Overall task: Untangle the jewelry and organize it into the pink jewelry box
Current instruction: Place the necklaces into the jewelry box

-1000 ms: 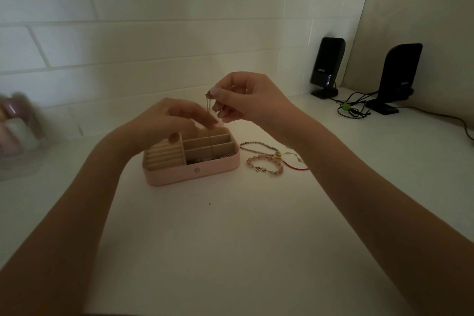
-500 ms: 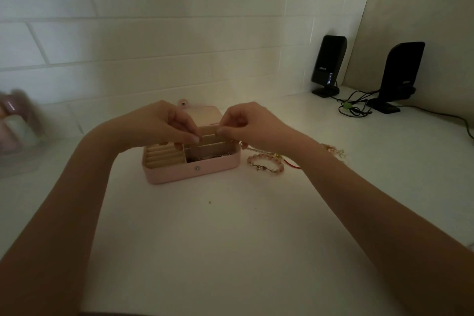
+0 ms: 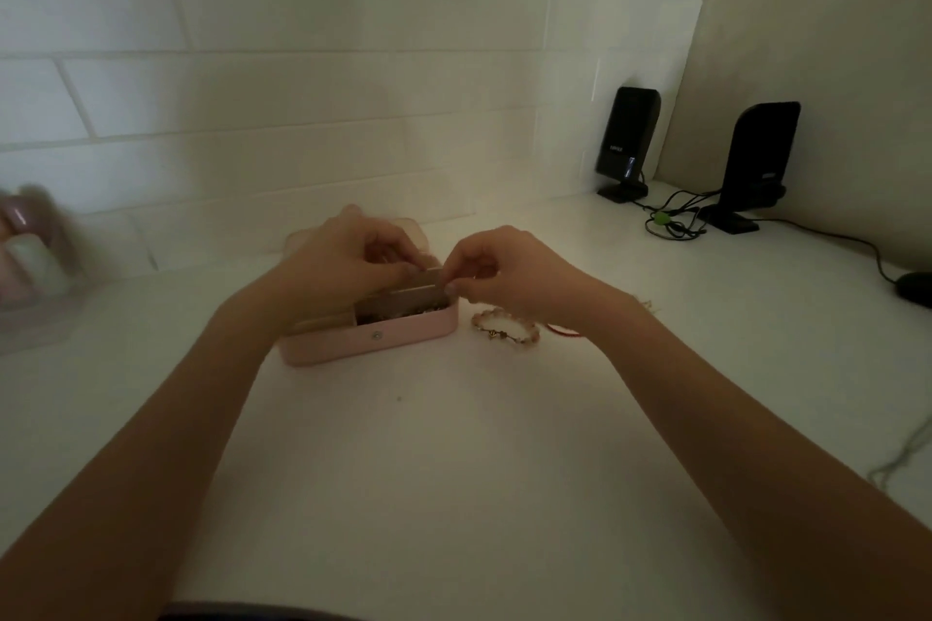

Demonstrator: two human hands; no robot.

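The pink jewelry box stands open on the white counter, its lid lying back toward the wall. My left hand hovers over the box's back compartments with thumb and fingertips pinched together. My right hand pinches at the box's right rear corner. Between the two hands I seem to hold a thin chain, too fine and dim to make out. Dark jewelry lies in the front right compartment. A pink bead bracelet and a red cord lie just right of the box.
Two black speakers stand at the back right with tangled cables, and a dark mouse sits at the right edge. A blurry pink and white object stands at far left. The tiled wall is close behind the box.
My right hand came down from holding the chain high above the box to the box's rim. My left hand shifted back over the rear compartments, and the chain sank into the box.
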